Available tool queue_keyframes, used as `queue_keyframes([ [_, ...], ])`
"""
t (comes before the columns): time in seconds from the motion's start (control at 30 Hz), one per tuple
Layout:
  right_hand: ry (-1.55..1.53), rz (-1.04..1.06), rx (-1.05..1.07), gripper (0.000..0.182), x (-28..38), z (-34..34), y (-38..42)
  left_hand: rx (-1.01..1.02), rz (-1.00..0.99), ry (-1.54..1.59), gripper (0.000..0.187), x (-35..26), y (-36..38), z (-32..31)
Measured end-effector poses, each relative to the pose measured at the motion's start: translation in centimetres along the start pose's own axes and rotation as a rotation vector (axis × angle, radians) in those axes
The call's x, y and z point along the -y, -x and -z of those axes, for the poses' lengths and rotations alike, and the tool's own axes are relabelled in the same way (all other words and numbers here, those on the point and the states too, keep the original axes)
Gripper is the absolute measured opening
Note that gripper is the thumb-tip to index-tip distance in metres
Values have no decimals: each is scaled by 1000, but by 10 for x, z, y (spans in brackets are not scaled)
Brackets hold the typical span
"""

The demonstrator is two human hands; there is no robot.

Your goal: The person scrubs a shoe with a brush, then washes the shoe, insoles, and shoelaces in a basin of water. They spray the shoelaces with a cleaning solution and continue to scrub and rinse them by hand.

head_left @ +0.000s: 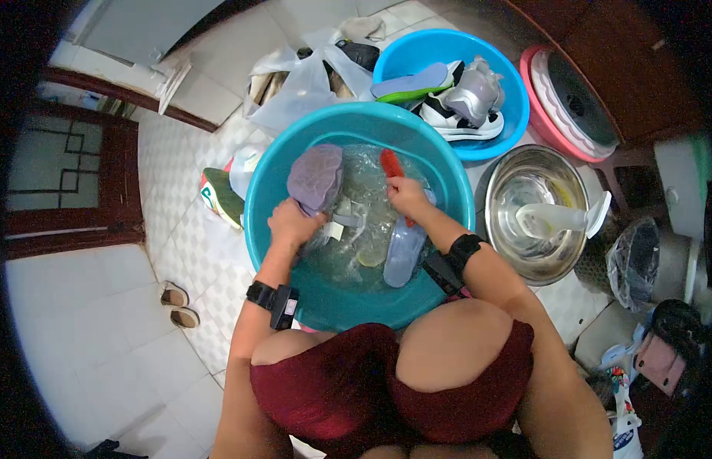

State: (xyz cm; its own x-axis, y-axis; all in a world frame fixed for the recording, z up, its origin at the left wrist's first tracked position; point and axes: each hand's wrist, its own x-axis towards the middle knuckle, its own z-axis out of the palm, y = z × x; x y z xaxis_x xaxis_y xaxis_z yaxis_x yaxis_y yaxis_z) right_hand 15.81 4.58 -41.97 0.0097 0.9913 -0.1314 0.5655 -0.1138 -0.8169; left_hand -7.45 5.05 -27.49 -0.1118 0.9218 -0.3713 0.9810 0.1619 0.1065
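Note:
A large teal basin (440, 153) of water stands in front of me. At its left side my left hand (293, 222) is closed on the lower edge of a wet purple-grey cap (316, 177); a strap and a pale tag show beside it in the water. My right hand (408, 196) grips a red brush (390, 163) over the right half of the basin, apart from the cap. Below that hand, a blue-grey insole (404, 256) lies in the water. A pale yellowish round thing (371, 255) is submerged near the insole.
Behind stands a blue basin (516, 99) with shoes and an insole. A metal bowl (524, 264) holding a white bottle (555, 219) is at right, near pink basins (536, 99). Plastic bags (295, 99) and a colourful cap (222, 197) lie left. Shoes (178, 304) stand further left.

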Motion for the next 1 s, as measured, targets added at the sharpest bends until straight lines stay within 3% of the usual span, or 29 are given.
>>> queue_keyframes([
  [0.2, 33, -9, 85, 28, 11, 9, 3, -186, 40, -34, 56, -1, 9, -74],
  [0.27, -12, 56, 50, 26, 15, 11, 5, -258, -67, -110, 56, -3, 20, -86],
  [0.33, 25, -4, 150, 24, 12, 10, -2, -314, -193, -188, 61, -7, 29, -85],
  [0.37, 43, -40, 197, 24, 10, 9, -2, -294, -213, -200, 62, -5, 25, -87],
  [0.47, 13, 182, -29, 21, 0, 2, 2, -239, -200, -191, 65, 2, 6, -94],
  [0.57, 54, 73, 122, 21, -1, 4, 3, -218, -115, -114, 69, 5, -7, -91],
  [0.63, 128, 117, 131, 24, -7, 3, 5, -200, -123, -51, 72, 8, -10, -89],
  [0.73, 205, 21, 181, 27, 4, 13, 5, 230, -132, 65, 84, 18, -25, -70],
  [0.83, 139, -10, 155, 28, -1, 10, 5, 196, -167, -23, 100, 21, -6, -51],
  [0.87, 127, -35, 165, 28, -1, 9, 4, 273, -77, -83, 108, 14, 10, -39],
  [1.0, 101, -73, 179, 27, 7, 7, 5, 94, -52, -76, 101, 12, 37, -58],
])
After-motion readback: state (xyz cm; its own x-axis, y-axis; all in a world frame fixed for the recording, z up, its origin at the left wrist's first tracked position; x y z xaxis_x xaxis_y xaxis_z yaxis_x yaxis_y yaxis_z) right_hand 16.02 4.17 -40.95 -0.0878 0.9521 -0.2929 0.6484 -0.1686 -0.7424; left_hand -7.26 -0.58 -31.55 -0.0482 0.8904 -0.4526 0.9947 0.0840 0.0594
